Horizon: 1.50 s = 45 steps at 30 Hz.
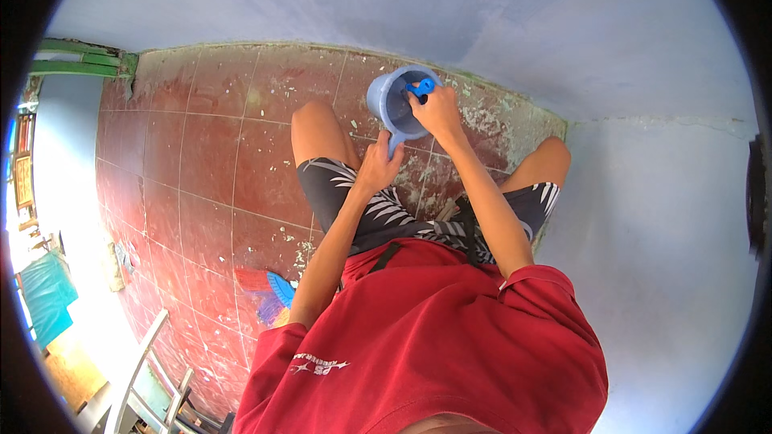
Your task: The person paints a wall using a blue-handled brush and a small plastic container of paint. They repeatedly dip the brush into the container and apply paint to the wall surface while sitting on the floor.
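My left hand [379,163] grips the handle of a light-blue plastic dipper [378,95], whose open mouth is tilted toward me. In my right hand [438,110] is a bright-blue plastic tool [424,85] with a hole at its end; its working part is hidden inside the dipper, so its kind cannot be told. My right fingers are over the dipper's mouth. The dipper is held above red floor tiles near the foot of the wall. What lies deep in the dipper cannot be made out.
Flakes and pale stains mark the red tiled floor [205,157]. A pale blue wall [422,6] runs along the far side, with another at the right. A broom head with a blue cap [280,289] lies beside my left arm. A metal frame [142,361] stands at lower left.
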Each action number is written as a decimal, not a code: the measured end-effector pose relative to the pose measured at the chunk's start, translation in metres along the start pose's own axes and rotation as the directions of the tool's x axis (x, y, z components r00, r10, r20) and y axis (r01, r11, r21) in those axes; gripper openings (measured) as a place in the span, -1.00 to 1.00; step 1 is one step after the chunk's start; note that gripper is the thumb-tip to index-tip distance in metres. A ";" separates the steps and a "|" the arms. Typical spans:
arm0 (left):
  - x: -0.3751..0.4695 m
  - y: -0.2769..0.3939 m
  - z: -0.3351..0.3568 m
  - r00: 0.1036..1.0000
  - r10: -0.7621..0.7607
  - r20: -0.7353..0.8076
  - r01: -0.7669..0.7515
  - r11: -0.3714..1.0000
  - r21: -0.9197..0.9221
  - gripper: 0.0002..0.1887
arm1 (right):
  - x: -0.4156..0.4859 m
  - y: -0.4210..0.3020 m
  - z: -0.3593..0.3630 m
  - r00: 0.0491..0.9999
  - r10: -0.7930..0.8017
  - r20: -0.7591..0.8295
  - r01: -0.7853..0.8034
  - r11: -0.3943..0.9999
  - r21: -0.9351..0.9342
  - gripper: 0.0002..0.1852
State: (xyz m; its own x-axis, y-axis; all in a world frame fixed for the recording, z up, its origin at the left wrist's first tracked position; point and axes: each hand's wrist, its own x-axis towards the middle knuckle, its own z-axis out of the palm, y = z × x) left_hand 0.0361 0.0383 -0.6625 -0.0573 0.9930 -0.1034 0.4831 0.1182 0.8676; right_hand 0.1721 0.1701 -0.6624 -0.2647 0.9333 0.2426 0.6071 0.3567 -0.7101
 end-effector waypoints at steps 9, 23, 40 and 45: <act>-0.002 0.006 0.000 1.000 -0.016 0.011 0.015 0.999 0.035 -0.72 | -0.006 0.001 0.005 0.996 0.015 -0.089 -0.010 0.998 0.057 -0.81; 0.005 0.007 -0.004 0.978 -0.202 0.045 0.204 0.976 -0.074 -0.71 | -0.024 0.025 -0.069 0.647 0.703 -0.295 -0.049 0.425 0.904 -0.77; -0.013 0.011 -0.012 0.915 -0.378 0.142 0.402 0.888 -0.224 -0.78 | 0.013 0.176 -0.031 0.948 -0.257 -0.186 0.228 0.960 -0.164 -0.56; -0.020 0.020 -0.014 0.904 -0.401 0.149 0.426 0.877 -0.224 -0.74 | 0.010 0.213 0.000 0.992 -0.127 -0.002 0.125 0.976 -0.181 -0.51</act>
State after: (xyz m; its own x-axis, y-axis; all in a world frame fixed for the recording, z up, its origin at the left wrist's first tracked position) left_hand 0.0351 0.0205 -0.6360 -0.1154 0.8500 -0.5141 0.2035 0.5268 0.8253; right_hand 0.2989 0.2552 -0.8114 -0.3383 0.8804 0.3324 0.6946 0.4719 -0.5430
